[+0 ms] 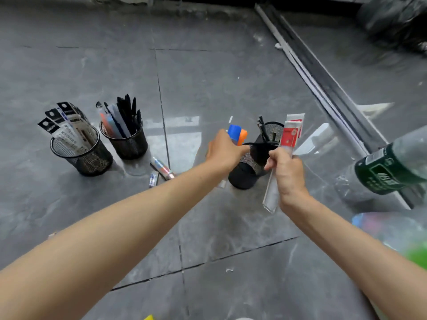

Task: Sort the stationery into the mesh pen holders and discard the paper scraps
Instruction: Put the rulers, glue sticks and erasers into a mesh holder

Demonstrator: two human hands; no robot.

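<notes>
Left hand (223, 151) grips the blue and orange markers (237, 134) caps-up, right hand (286, 173) clutches some red-labelled flat packs (290, 135), both held upright either side of the mesh holder (245, 176) between them, I'd guess so they drop in end-first.

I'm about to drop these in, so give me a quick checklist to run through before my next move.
1. Markers held: ok, the left hand grips the blue and orange markers.
2. Packets held: ok, the right hand grips the red and white packets.
3. Room in the nearest mesh holder: cannot tell, the hands partly cover its mouth.
4. The packet holder and the pen-filled holder upright: ok.
5. The floor free of stray stationery: not ok, loose pens lie beside the pen-filled holder.
</notes>
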